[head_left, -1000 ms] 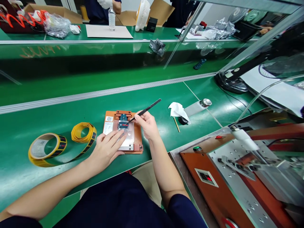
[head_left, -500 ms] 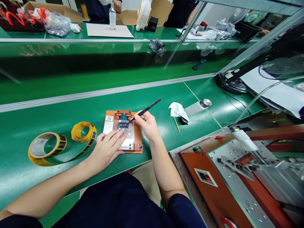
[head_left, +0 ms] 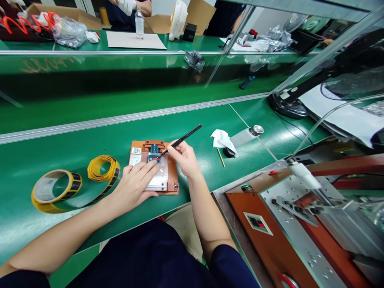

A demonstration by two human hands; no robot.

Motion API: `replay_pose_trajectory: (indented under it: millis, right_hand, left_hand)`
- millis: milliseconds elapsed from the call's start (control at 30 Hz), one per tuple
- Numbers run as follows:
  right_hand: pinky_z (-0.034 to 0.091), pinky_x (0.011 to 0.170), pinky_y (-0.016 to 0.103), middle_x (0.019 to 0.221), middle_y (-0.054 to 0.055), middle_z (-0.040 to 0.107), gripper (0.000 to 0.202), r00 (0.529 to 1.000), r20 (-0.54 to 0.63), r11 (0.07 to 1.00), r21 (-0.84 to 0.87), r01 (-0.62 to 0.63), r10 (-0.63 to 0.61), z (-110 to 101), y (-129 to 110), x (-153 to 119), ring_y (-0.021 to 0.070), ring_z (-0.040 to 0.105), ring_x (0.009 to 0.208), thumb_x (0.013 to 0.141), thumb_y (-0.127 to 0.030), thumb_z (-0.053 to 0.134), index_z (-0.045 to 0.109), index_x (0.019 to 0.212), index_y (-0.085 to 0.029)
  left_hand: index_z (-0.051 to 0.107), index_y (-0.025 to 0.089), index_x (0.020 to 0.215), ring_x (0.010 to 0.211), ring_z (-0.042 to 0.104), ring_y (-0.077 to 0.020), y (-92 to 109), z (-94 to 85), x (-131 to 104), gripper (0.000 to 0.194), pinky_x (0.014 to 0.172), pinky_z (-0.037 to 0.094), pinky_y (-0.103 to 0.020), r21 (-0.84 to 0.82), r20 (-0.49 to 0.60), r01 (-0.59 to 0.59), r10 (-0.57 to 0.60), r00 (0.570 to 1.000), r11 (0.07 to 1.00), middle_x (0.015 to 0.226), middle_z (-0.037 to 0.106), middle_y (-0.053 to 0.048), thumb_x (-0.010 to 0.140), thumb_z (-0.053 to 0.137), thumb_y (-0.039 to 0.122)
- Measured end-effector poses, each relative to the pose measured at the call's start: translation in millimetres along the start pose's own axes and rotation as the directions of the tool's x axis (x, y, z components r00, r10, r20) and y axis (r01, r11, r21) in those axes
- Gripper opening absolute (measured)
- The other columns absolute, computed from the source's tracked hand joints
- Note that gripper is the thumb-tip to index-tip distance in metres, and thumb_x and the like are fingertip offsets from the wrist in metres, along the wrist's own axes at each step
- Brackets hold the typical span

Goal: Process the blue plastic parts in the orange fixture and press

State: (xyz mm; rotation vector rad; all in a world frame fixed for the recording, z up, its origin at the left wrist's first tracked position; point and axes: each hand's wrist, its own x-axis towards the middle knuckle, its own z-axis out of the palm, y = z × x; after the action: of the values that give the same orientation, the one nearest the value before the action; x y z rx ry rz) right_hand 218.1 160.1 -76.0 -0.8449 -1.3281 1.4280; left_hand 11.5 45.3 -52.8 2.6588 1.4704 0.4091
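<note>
Right hand (head_left: 185, 159): thumb and fingers pinched around black tweezers (head_left: 186, 136). Tweezers' long axis runs diagonally, near-left to far-right; blunt end points far-right, tips point near-left and slope down to a dark label (head_left: 152, 158). Gap between tips: cannot tell. Label lies on the far part of a fixture (head_left: 173, 170), its lettering running left to right.

Left hand (head_left: 133, 184): not gripping; fingers extended close together, laid over the fixture's near-left part, pointing far-right, fingertips at the label's near edge. Teal part (head_left: 154, 148) sits just beyond the label, partly covered; its long axis cannot be told.

Fixture rests on green bench (head_left: 99, 124). To its left: yellow coil (head_left: 99, 173), then, nearer and farther left, label roll (head_left: 45, 191).
</note>
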Motion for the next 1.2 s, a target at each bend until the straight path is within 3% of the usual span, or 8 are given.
replay_pose_trajectory:
  millis: [267,433,567,700,767,833,1033,1200]
  right_hand:
    - [0.055,0.084,0.032,0.084,0.001,0.071,0.026,1.0,-0.028,1.0,0.01,0.01,-0.01,7,0,-1,0.0165,0.069,0.083,0.087,-0.042,0.076,0.065,0.093,-0.02]
    - [0.059,0.085,0.038,0.09,0.003,0.072,0.03,0.936,-0.351,0.989,0.124,0.079,-0.03,-6,-7,-6,0.0193,0.071,0.089,0.086,-0.046,0.073,0.059,0.098,-0.021]
    - [0.057,0.084,0.038,0.099,0.005,0.068,0.027,0.879,-0.446,0.952,-0.305,0.027,-0.168,-35,-8,-21,0.0202,0.067,0.089,0.091,-0.043,0.062,0.058,0.107,-0.022]
    - [0.052,0.089,0.043,0.105,0.012,0.066,0.029,0.928,-0.293,0.636,-0.767,-0.084,-0.231,-55,12,-41,0.0255,0.063,0.095,0.096,-0.035,0.047,0.059,0.117,-0.019]
    - [0.05,0.092,0.046,0.105,0.014,0.064,0.034,0.95,-0.206,0.499,-0.864,-0.063,-0.236,-62,26,-50,0.0282,0.06,0.1,0.098,-0.033,0.042,0.06,0.121,-0.016]
    - [0.05,0.091,0.047,0.104,0.016,0.06,0.037,0.962,-0.147,0.388,-0.921,-0.048,-0.229,-68,37,-59,0.0298,0.057,0.1,0.099,-0.03,0.04,0.06,0.125,-0.014]
    - [0.043,0.096,0.057,0.117,0.02,0.055,0.047,0.938,-0.227,0.254,-0.954,-0.16,-0.263,-62,29,-70,0.0356,0.048,0.11,0.1,-0.036,0.045,0.058,0.14,-0.015]
    - [0.035,0.112,0.048,0.13,0.009,0.05,0.041,0.949,0.264,0.497,-0.808,0.316,-0.174,-24,3,-54,0.0276,0.043,0.127,0.106,-0.038,0.039,0.062,0.14,-0.034]
  left_hand:
    - [0.047,0.013,0.148,0.125,0.053,-0.0384,-4,-3.2,8,0.082,0.096,0.036,-0.048,-0.06,-0.009,0.003,-0.004,1.0,0.998,0.15,0.055,-0.02,0.081,0.081,0.045]
    - [0.042,0.02,0.152,0.135,0.045,-0.0421,-9,-0.4,13,0.087,0.107,0.032,-0.061,-0.194,-0.035,0.066,-0.074,0.997,0.979,0.152,0.052,-0.017,0.082,0.074,0.06]
    - [0.024,0.028,0.16,0.145,0.038,-0.0367,-14,9.3,20,0.085,0.115,0.036,-0.058,-0.388,-0.064,0.222,-0.267,0.962,0.895,0.16,0.039,-0.016,0.091,0.069,0.049]
    - [0.031,0.032,0.157,0.142,0.044,-0.034,-6,10.2,9,0.088,0.116,0.042,-0.056,-0.353,-0.363,-0.002,-0.135,0.922,0.936,0.153,0.043,-0.013,0.084,0.08,0.031]
    - [0.051,0.034,0.144,0.135,0.05,-0.0297,3,8.5,-10,0.074,0.116,0.044,-0.055,-0.217,-0.588,-0.229,0.06,0.806,0.949,0.146,0.047,-0.008,0.08,0.082,0.016]
    - [0.066,0.031,0.125,0.126,0.058,-0.0238,12,8.3,-35,0.053,0.116,0.047,-0.051,-0.114,-0.622,-0.435,0.277,0.732,0.893,0.134,0.057,-0.004,0.08,0.078,0.005]
    - [0.063,0.014,0.133,0.134,0.058,-0.0228,14,20.7,-86,0.038,0.122,0.039,-0.048,-0.193,-0.208,-0.529,0.493,0.845,0.826,0.13,0.071,-0.011,0.097,0.054,0.005]
    - [0.058,0.012,0.139,0.143,0.049,-0.0264,9,28.3,-80,0.044,0.126,0.028,-0.052,-0.233,-0.208,-0.425,0.382,0.901,0.875,0.138,0.067,-0.014,0.096,0.066,0.017]
